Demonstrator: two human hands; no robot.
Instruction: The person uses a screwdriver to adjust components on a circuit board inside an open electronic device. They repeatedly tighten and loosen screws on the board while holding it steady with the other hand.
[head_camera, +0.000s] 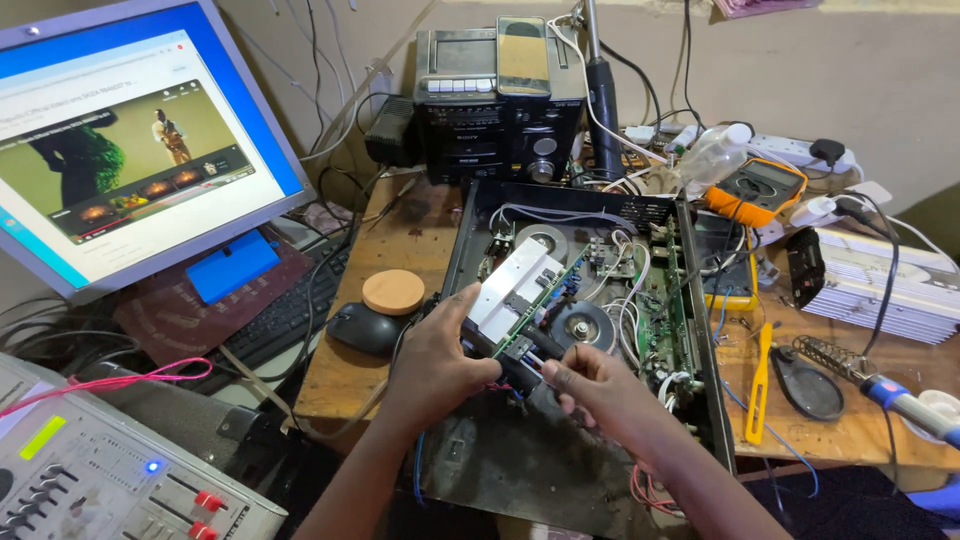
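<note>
Between both sets of fingers, a circuit board with a white heatsink sits tilted above the open amplifier chassis. Left hand clamps its edge; right hand pinches wires beneath. A tug could tear them.

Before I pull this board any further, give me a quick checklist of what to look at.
1. Left hand grips the heatsink board at its near edge: ok.
2. Right hand on the dark part at the board's near end; exact grip: cannot tell.
3. Wires from the board run into the open chassis; slack: cannot tell.
4. Soldering iron lies on the table, apart from both hands: ok.
5. Chassis power off: cannot tell.
6. Mouse and wooden disc crowd the left hand: not ok.
</note>
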